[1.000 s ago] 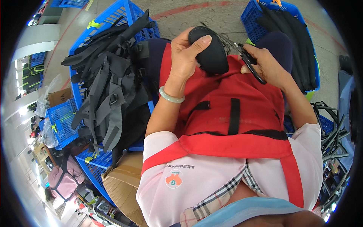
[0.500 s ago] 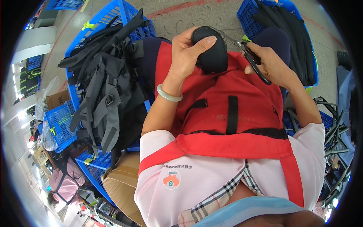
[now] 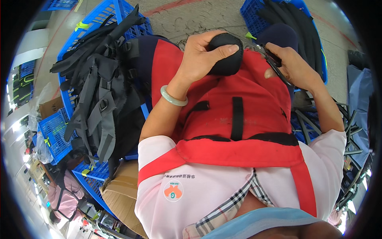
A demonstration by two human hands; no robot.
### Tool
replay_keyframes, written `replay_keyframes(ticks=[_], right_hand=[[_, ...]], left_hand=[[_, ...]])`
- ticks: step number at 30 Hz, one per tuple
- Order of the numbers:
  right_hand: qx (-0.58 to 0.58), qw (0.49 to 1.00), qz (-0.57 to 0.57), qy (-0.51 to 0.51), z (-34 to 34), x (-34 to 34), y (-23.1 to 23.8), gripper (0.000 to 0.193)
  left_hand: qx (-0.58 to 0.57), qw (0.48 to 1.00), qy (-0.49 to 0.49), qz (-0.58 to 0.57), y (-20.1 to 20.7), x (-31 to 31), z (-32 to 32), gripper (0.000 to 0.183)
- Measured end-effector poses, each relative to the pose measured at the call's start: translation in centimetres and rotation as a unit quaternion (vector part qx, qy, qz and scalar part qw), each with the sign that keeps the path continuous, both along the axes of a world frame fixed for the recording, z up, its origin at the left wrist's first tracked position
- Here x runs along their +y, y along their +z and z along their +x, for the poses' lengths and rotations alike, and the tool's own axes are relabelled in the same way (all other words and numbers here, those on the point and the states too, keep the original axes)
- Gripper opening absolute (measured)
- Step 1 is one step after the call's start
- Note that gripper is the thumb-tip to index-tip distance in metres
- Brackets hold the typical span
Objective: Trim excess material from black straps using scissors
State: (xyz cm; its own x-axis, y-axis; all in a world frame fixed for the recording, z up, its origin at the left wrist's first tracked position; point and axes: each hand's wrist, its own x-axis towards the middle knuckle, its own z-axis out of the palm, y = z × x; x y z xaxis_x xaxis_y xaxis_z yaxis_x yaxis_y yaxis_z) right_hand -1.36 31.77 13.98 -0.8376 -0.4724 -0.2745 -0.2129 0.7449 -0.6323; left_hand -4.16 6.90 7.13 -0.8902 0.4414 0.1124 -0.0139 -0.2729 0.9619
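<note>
While the left hand wraps thumb and fingers around a rounded black padded piece above the red apron, the right hand pinches small dark snips just beside it. The piece looks soft, light and squashy (fabric-covered, likely easy to grip); a hold round its bulge seems surest.
</note>
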Motion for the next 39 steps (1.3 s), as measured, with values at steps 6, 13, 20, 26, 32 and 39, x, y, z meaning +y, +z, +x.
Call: replay_keyframes(ticks=[6,13,20,26,32,39], right_hand=[[-0.041,0.997,0.063,0.001,0.4,1.0,2.3,0.050],[-0.085,0.986,0.140,-0.026,1.2,2.0,5.1,0.052],[-0.054,0.982,0.178,0.023,1.8,4.0,5.6,0.051],[-0.026,0.974,0.221,0.042,1.7,3.9,7.0,0.051],[-0.069,0.957,0.277,0.050,0.8,3.2,7.9,0.052],[-0.008,0.944,0.316,0.092,-0.1,2.9,8.6,0.048]], left_hand=[[0.003,0.999,-0.035,-0.008,0.0,1.1,0.7,0.013],[0.013,0.994,-0.108,-0.034,-0.1,3.2,1.3,0.014],[0.050,0.991,-0.121,-0.025,-0.5,5.3,2.1,0.014],[0.053,0.988,-0.146,0.025,-0.8,6.5,2.4,0.010],[0.028,0.987,-0.155,0.018,-1.0,6.7,2.8,0.010],[-0.012,0.983,-0.182,-0.004,-0.6,6.9,3.2,0.013]])
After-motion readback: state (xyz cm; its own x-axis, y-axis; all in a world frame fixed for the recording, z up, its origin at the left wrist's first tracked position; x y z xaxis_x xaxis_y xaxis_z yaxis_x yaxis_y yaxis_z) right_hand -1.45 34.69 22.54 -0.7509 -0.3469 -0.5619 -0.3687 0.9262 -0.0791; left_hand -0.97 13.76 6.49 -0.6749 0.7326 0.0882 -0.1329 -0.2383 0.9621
